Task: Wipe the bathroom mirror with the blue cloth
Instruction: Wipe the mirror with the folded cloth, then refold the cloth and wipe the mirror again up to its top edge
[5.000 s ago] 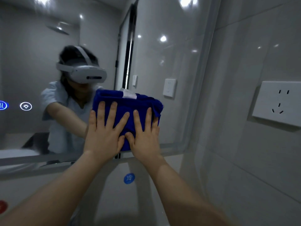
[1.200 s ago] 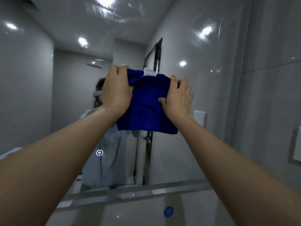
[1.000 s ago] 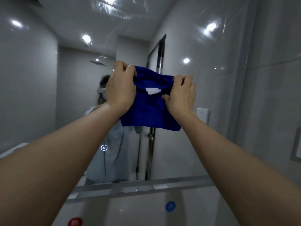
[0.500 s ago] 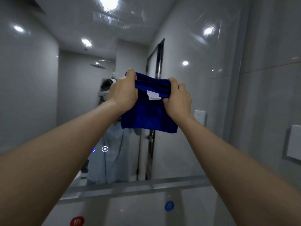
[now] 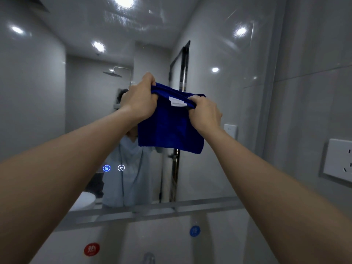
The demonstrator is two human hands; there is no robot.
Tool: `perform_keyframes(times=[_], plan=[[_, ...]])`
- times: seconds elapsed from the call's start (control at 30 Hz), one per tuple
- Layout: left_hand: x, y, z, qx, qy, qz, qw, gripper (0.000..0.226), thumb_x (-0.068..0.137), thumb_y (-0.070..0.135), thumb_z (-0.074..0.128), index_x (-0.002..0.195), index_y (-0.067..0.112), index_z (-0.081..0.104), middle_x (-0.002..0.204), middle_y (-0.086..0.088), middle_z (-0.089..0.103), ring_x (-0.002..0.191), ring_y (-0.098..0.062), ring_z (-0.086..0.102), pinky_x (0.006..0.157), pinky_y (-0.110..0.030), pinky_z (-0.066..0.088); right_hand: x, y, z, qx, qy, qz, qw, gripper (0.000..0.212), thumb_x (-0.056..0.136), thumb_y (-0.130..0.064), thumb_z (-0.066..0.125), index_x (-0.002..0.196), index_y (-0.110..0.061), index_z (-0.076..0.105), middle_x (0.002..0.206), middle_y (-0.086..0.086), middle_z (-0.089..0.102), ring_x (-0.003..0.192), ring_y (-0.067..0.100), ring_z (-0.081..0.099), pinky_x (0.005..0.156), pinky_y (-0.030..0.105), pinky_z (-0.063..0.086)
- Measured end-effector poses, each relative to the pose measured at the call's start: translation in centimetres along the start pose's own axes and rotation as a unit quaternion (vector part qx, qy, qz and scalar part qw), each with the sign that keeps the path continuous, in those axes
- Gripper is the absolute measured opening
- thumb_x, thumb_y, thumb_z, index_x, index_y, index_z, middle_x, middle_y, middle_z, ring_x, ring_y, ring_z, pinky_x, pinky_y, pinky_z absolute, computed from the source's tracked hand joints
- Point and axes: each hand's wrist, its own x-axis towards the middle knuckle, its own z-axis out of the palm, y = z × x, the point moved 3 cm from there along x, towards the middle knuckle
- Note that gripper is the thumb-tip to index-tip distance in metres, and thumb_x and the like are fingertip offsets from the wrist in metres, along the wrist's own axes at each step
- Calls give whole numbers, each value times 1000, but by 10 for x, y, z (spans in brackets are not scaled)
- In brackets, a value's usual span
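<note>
The blue cloth (image 5: 169,128) hangs in front of the bathroom mirror (image 5: 219,103), folded over at its top edge, with a white tag showing near the fold. My left hand (image 5: 140,101) grips the cloth's top left corner. My right hand (image 5: 204,115) pinches the top right corner beside the tag. Both arms are stretched up toward the glass. Whether the cloth touches the mirror I cannot tell. The mirror reflects a person in a pale shirt, largely hidden behind my hands and the cloth.
Two lit touch icons (image 5: 114,168) glow on the mirror at lower left. A white wall socket (image 5: 339,161) sits on the tiled wall at right. Below the mirror's ledge (image 5: 152,212) are a red sticker (image 5: 91,249), a blue sticker (image 5: 194,231) and a tap top (image 5: 148,258).
Five seconds ago both palms pressed the cloth flat low on the mirror. Since then my hands rose, pinched its top edge and folded it over, and they have dropped slightly in the last half second.
</note>
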Motion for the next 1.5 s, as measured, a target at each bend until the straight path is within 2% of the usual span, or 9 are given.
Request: perform_keyframes(times=[0.2,0.47,0.67,0.8,1.07,1.2,1.27,1.33,1.5], plan=[[-12,4,-12,38,9,8,999,8,91,13,40,90,20,36,70,2,47,67,-24,47,59,-33,33,-20,-6,-9,-26,-30,-14,999,24,91,-9,43,96,-23,62,89,3,63,79,25,55,79,45,47],[-71,-10,-17,29,-43,-26,998,13,86,12,48,86,21,39,88,-7,54,77,-26,44,71,-34,35,-64,-6,-9,-22,-159,-23,987,21,92,-20,47,105,-23,63,102,12,64,94,33,57,81,41,48],[-107,-6,-41,2,-73,-55,996,15,87,13,51,101,6,50,106,-13,60,97,-32,53,85,-42,44,-96,-17,-19,52,-225,-14,973,16,91,-18,46,80,-27,54,95,6,58,89,25,53,72,29,37],[-130,2,-59,-23,-52,-79,995,7,88,11,52,94,10,48,95,-8,54,85,-23,49,64,-26,34,-109,-32,-31,103,-261,-31,959,29,91,-16,47,65,-29,46,78,-3,52,76,18,49,60,27,34],[-149,-1,-98,-157,-19,-153,975,11,88,18,57,92,15,47,97,-14,60,87,-27,60,72,-41,53,-119,-61,-52,211,-249,-13,945,22,88,-16,53,68,-25,55,70,-5,57,61,10,52,53,20,38],[-165,-8,-106,-290,35,-173,941,10,90,23,56,81,26,52,81,4,61,67,-5,61,46,-16,48,-121,-80,-57,234,-234,-14,944,20,86,-15,54,67,-22,56,70,-1,57,64,14,52,58,26,39],[-185,-17,-102,-360,3,-189,914,4,86,29,60,88,28,56,85,9,65,70,-1,64,49,-15,50,-125,-89,-56,233,-230,-16,945,21,85,-14,53,66,-23,57,70,-1,58,66,14,53,59,26,41],[-214,-30,-91,-397,-93,-212,888,26,72,32,69,96,26,58,94,7,68,83,-9,67,61,-22,54,-129,-95,-55,228,-227,-13,947,22,84,-13,52,64,-22,57,70,-1,59,66,15,54,59,26,41],[-301,-47,-41,-335,-359,-309,815,46,65,12,78,105,25,58,106,2,68,98,-21,65,84,-40,53,-136,-99,-59,220,-215,-7,951,21,79,-13,53,62,-23,59,71,0,61,68,17,55,61,28,43]])
